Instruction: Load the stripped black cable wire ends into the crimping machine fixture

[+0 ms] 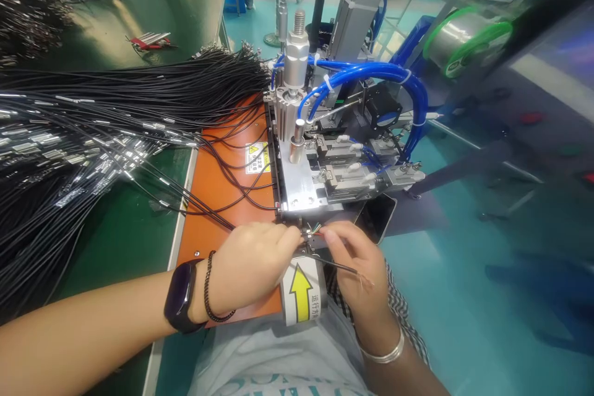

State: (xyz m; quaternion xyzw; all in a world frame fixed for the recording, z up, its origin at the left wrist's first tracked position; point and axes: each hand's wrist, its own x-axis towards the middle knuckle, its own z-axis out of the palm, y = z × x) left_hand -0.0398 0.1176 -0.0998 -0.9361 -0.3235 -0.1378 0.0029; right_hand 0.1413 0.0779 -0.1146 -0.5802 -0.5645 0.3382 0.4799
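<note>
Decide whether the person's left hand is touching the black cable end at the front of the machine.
Touching. The head view shows the left hand pinching the cable end, fingertips closed on it, opposite the right hand.

We are looking at a green-topped workbench [125,229] running down the left of the frame. A big bundle of black cables [69,136] is lying across it at the centre left, spreading toward the lower left. An orange mat [218,198] is sitting on the bench right of the bundle, with some cables trailing over it. A metal fixture with blue hoses [334,136] is standing at the centre. A second bench [139,12] is showing at upper left, carrying a red-handled tool [151,41].
</note>
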